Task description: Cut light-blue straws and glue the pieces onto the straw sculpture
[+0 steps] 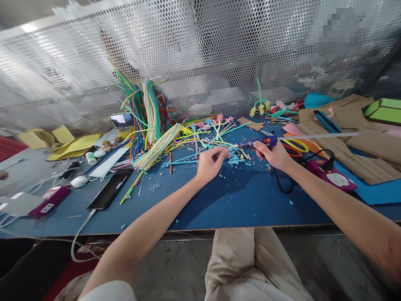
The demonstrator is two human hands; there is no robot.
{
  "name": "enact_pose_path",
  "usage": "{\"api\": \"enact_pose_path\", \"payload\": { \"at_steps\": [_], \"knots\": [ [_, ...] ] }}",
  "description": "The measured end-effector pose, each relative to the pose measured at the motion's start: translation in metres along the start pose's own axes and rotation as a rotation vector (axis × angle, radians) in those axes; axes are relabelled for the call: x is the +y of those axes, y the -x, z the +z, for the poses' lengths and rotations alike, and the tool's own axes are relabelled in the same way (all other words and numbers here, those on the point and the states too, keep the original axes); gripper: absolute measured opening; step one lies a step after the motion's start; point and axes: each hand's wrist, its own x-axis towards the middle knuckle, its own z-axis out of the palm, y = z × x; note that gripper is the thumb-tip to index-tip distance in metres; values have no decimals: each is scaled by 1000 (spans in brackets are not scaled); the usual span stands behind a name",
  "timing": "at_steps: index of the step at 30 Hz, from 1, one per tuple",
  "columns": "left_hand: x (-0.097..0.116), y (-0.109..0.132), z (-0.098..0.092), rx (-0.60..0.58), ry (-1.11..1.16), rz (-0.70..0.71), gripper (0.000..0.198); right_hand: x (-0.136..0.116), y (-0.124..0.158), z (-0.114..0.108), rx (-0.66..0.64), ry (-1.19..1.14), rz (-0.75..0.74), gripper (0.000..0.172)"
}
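Observation:
My right hand (273, 155) is wrapped round a blue hot glue gun (255, 143), its nozzle pointing left. A long translucent glue stick (322, 136) sticks out of the gun's back to the right. Left of the nozzle, my left hand (212, 162) is closed in a pinch at a light-blue pipe cleaner piece (233, 158), which is bent into short branches. The gun's tip is close to this piece; whether they touch is too small to tell. Behind the hands lie pink pipe cleaner flowers (220, 118) and loose stems.
Bundled pipe cleaners (150, 113) stand against the perforated metal screen (200, 50). A phone (111, 190) on a cable lies at left. Scissors (296, 146), a purple power strip (332, 173) and brown cardboard (369, 156) are at right. Another person's hand (3, 175) shows at the left edge.

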Motion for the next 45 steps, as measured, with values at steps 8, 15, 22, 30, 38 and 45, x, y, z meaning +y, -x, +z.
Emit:
{"api": "enact_pose_path", "payload": {
  "at_steps": [8,15,22,30,38,45],
  "knots": [
    [8,2,-1,-23,119,-18,38,-3,3,-6,81,289,-112,61],
    [3,-2,-5,113,-57,7,33,6,-10,-26,135,1068,-87,44],
    [2,-3,-1,149,-71,1,30,25,-3,-39,-27,1249,33,35],
    [2,-3,2,98,-52,-6,33,-27,-5,-14,68,501,-314,20],
    [13,2,9,94,103,-99,37,-36,10,24,-43,105,-120,29],
    [18,8,15,35,220,-65,33,-34,7,34,-54,-183,46,30]
  ]
}}
